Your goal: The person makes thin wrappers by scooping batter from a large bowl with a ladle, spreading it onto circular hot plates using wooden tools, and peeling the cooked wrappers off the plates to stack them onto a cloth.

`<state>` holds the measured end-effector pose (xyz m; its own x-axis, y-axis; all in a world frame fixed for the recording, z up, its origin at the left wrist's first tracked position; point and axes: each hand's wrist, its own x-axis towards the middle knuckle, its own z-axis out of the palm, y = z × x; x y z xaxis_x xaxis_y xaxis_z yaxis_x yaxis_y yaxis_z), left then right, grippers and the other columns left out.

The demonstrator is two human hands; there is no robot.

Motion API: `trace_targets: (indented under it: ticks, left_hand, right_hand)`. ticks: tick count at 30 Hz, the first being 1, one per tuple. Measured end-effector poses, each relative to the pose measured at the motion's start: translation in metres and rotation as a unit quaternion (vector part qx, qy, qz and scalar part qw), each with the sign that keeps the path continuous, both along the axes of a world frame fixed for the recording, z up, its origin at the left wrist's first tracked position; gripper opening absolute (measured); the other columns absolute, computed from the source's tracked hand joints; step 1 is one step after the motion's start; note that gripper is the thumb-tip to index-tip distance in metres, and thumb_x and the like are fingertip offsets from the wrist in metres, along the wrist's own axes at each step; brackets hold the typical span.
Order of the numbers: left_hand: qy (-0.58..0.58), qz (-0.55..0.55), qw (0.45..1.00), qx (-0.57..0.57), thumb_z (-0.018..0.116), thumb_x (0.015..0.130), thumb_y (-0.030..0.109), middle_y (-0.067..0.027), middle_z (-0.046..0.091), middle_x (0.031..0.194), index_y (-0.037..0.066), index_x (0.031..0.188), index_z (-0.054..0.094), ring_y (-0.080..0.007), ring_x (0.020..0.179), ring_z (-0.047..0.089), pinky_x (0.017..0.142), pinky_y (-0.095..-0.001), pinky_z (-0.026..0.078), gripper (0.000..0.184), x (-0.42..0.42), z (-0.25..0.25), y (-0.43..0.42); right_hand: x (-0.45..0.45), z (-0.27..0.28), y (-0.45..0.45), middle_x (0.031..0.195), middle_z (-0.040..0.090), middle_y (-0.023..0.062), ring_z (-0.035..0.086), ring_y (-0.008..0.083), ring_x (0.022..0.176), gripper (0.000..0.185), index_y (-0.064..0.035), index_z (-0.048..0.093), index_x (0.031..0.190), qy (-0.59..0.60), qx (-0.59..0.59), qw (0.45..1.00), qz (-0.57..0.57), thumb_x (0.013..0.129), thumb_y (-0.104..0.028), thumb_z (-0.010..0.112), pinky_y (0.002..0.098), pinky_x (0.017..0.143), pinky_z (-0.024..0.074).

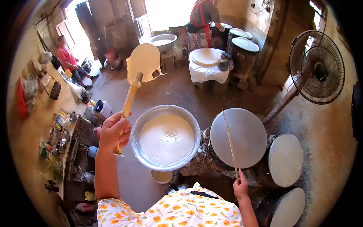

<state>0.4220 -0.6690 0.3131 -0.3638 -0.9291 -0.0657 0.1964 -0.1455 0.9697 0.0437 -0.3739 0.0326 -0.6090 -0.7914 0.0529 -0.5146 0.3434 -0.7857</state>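
My left hand is wrapped round the yellowish handle of a ladle, raised up and left of the basin. Pale batter coats the ladle's round head and hangs from its edge. Below it and to the right stands a metal basin holding white batter. Low on the right, my right hand grips the lower end of a long thin stick. The stick reaches up across a round flat griddle, whose grey surface looks bare.
Two more round griddles stand at the right, below a fan. A cloth-covered stand bears flat rounds. One person works behind it; another sits far left. A cluttered table lines the left.
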Motion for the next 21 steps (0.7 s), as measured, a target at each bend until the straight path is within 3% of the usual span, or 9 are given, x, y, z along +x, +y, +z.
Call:
trace_targets:
  ticks: [4,6,7,8,10,12,13,15,21]
  left_hand:
    - [-0.070,0.049,0.996,0.037,0.053,0.092,0.014,-0.0018,0.047,0.063,0.002,0.106,0.054,-0.0051,0.040,0.041,0.032,-0.0202,0.034,0.019,-0.004,-0.030,0.017]
    - [-0.052,0.019,0.988,0.147,0.052,0.091,0.012,-0.0016,0.046,0.063,0.000,0.099,0.053,-0.0048,0.041,0.040,0.032,-0.0202,0.033,0.014,0.001,-0.085,0.018]
    - [-0.037,0.018,0.974,0.222,0.050,0.091,0.010,-0.0013,0.045,0.063,-0.002,0.096,0.051,-0.0045,0.042,0.039,0.032,-0.0196,0.033,0.013,-0.002,-0.098,0.021]
    - [-0.020,0.016,0.956,0.294,0.049,0.090,0.008,-0.0009,0.044,0.064,-0.003,0.093,0.049,-0.0043,0.042,0.038,0.032,-0.0190,0.032,0.011,-0.007,-0.112,0.023]
    - [0.063,-0.013,0.900,0.430,0.043,0.092,0.008,0.0010,0.038,0.063,-0.005,0.102,0.044,-0.0031,0.042,0.034,0.034,-0.0166,0.034,0.017,-0.005,-0.143,0.022]
    - [0.001,-0.027,0.911,0.412,0.044,0.092,0.009,0.0003,0.040,0.063,-0.004,0.099,0.046,-0.0036,0.042,0.036,0.033,-0.0174,0.033,0.015,-0.019,-0.142,0.030]
    - [0.001,-0.039,0.911,0.412,0.044,0.092,0.009,0.0003,0.040,0.063,-0.004,0.099,0.046,-0.0036,0.042,0.036,0.033,-0.0174,0.033,0.015,-0.030,-0.134,0.034]
    - [-0.079,-0.062,0.953,0.285,0.047,0.091,0.008,-0.0010,0.043,0.062,-0.002,0.096,0.049,-0.0048,0.040,0.037,0.032,-0.0192,0.032,0.011,-0.057,-0.107,0.048]
    - [-0.173,-0.153,0.969,0.085,0.049,0.088,0.009,-0.0011,0.044,0.057,0.005,0.079,0.046,-0.0080,0.038,0.040,0.031,-0.0247,0.033,0.011,-0.149,-0.080,0.070]
  right_hand:
    - [0.001,0.017,0.000,0.083,0.061,0.0138,0.055,0.0229,0.060,0.064,-0.0111,0.049,0.132,-0.041,0.026,0.999,0.014,0.071,0.003,0.057,0.0294,0.059,0.0466]
    - [0.005,0.033,0.004,0.093,0.061,0.0151,0.057,0.0239,0.066,0.066,-0.0119,0.047,0.134,-0.098,0.021,0.991,0.086,0.070,0.002,0.056,0.0303,0.062,0.0479]
    - [0.005,0.027,0.007,0.104,0.060,0.0172,0.059,0.0271,0.071,0.068,-0.0127,0.045,0.135,-0.046,0.006,0.992,0.121,0.069,0.000,0.054,0.0324,0.067,0.0496]
    - [0.006,0.027,0.005,0.098,0.060,0.0164,0.059,0.0320,0.074,0.067,-0.0141,0.047,0.133,0.036,-0.070,0.985,0.155,0.069,0.001,0.054,0.0373,0.068,0.0504]
    - [0.010,0.030,0.006,0.087,0.057,0.0144,0.057,0.0350,0.073,0.064,-0.0163,0.050,0.131,0.084,-0.018,0.979,0.186,0.069,0.002,0.055,0.0410,0.065,0.0500]
    - [0.018,0.041,0.001,0.074,0.052,0.0119,0.058,0.0320,0.065,0.062,-0.0215,0.054,0.127,0.127,0.004,0.972,0.196,0.071,0.004,0.056,0.0412,0.059,0.0500]
    - [0.020,0.045,-0.004,0.073,0.052,0.0110,0.058,0.0306,0.064,0.062,-0.0231,0.055,0.127,0.141,-0.010,0.969,0.202,0.071,0.004,0.056,0.0403,0.058,0.0501]
    - [0.020,0.050,-0.014,0.071,0.051,0.0093,0.058,0.0283,0.062,0.063,-0.0259,0.055,0.126,0.165,-0.043,0.965,0.200,0.071,0.004,0.057,0.0388,0.056,0.0501]
    - [0.004,0.064,-0.027,0.074,0.050,0.0075,0.057,0.0273,0.062,0.067,-0.0296,0.052,0.129,0.231,-0.067,0.967,0.087,0.071,0.004,0.059,0.0384,0.055,0.0502]
